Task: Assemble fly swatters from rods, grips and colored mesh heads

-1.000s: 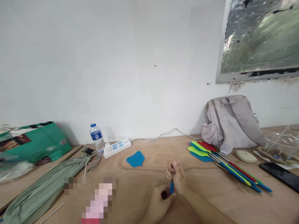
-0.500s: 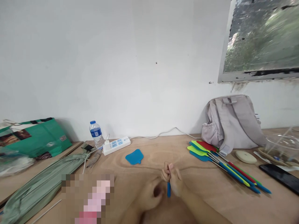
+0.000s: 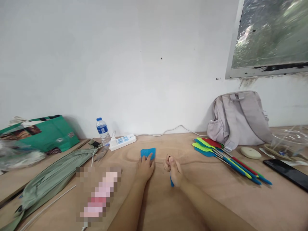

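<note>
My left hand (image 3: pixel 144 168) is on a blue fly swatter head (image 3: pixel 148 152), its fingers and thumb closed over the near edge. The head lies on the wooden table, and its stem side is hidden by the hand. To the right, my right hand (image 3: pixel 173 168) is wrapped round a blue fly swatter handle (image 3: pixel 171 179), whose lower end pokes out below the fist. The two hands are apart. Further right lies a bundle of fly swatters (image 3: pixel 228 158) with blue, yellow-green and red heads and metal rods.
At the back right stands a grey backpack (image 3: pixel 243 122), with a beige round case (image 3: pixel 250 153), a black phone (image 3: pixel 286 173) and a clear plastic bowl (image 3: pixel 288 141) nearby. Leftward are a power strip (image 3: pixel 123 141), a water bottle (image 3: pixel 103 130), a green bag (image 3: pixel 55 134) and a green cloth pouch (image 3: pixel 57 173).
My left hand has moved forward from beside my right hand onto the blue head, which has turned and shifted slightly right. My right hand keeps its hold on the handle.
</note>
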Tool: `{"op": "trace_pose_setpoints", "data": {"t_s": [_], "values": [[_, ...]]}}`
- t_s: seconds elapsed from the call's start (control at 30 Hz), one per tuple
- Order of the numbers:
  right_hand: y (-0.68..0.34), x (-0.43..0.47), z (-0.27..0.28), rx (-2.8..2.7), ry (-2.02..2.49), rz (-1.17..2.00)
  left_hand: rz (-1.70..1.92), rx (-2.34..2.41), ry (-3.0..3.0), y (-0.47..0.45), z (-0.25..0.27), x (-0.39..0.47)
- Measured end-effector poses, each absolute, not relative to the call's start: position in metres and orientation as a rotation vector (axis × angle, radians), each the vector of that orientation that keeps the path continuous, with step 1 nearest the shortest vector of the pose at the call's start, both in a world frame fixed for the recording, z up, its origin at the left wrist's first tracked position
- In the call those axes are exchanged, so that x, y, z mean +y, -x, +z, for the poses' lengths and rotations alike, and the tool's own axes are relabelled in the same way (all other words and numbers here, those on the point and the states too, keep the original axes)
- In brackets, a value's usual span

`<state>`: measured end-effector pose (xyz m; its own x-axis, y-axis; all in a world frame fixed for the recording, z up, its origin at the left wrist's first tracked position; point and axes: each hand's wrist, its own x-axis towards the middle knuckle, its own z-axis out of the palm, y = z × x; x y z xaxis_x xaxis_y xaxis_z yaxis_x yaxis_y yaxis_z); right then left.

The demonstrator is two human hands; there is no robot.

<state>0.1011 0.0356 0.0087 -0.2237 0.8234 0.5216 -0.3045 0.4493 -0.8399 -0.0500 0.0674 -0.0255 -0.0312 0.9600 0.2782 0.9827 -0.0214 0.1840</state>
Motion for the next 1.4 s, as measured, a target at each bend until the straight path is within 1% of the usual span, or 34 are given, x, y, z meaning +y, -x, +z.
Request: {"op": "trace_pose_setpoints", "data": {"t_s": [0.07,0.17,0.23,0.3,0.37,0.43,0.6,0.77,0.83,0.9,0.97,1.03,1.1,1.2,1.4], "values": [[-0.102,0.036,0.009,-1.437,0.506,1.057,-0.509,-2.044,2.241,0.049,-0.023,0.064],[-0.108,0.032,0.004,-1.366,0.494,0.967,-0.506,-2.024,2.244,0.041,-0.021,0.056],[-0.115,0.028,-0.003,-1.388,0.495,0.987,-0.529,-2.048,2.219,0.032,-0.021,0.048],[-0.123,0.024,-0.011,-1.547,0.556,1.046,-0.582,-2.071,2.216,0.021,-0.023,0.039],[-0.131,0.022,-0.018,-1.734,0.646,1.091,-0.675,-2.099,2.223,0.011,-0.025,0.028],[-0.139,0.022,-0.021,-1.799,0.699,1.111,-0.809,-2.137,2.226,0.005,-0.026,0.020],[-0.159,0.020,-0.023,-1.744,0.737,1.170,-1.318,-2.229,2.173,0.011,-0.023,0.020],[-0.179,0.017,-0.025,-1.749,0.890,1.110,-2.134,-2.280,1.961,0.024,-0.025,0.038],[-0.184,0.016,-0.022,-1.846,1.017,0.967,-2.492,-2.249,1.861,0.023,-0.026,0.041],[-0.186,0.014,-0.017,-1.993,1.116,0.732,-2.826,-2.161,1.772,0.019,-0.027,0.040],[-0.185,0.012,-0.013,-2.127,1.129,0.547,-3.114,-2.038,1.689,0.015,-0.026,0.037],[-0.182,0.009,-0.010,-2.213,1.094,0.495,-3.347,-1.911,1.603,0.011,-0.023,0.034],[-0.180,0.007,-0.010,-2.239,1.078,0.507,-3.521,-1.808,1.522,0.009,-0.021,0.032],[-0.178,0.005,-0.009,-2.230,1.056,0.511,-3.683,-1.727,1.430,0.007,-0.018,0.030],[-0.177,0.003,-0.006,-2.236,1.035,0.472,-3.814,-1.704,1.335,0.005,-0.014,0.027]]}}
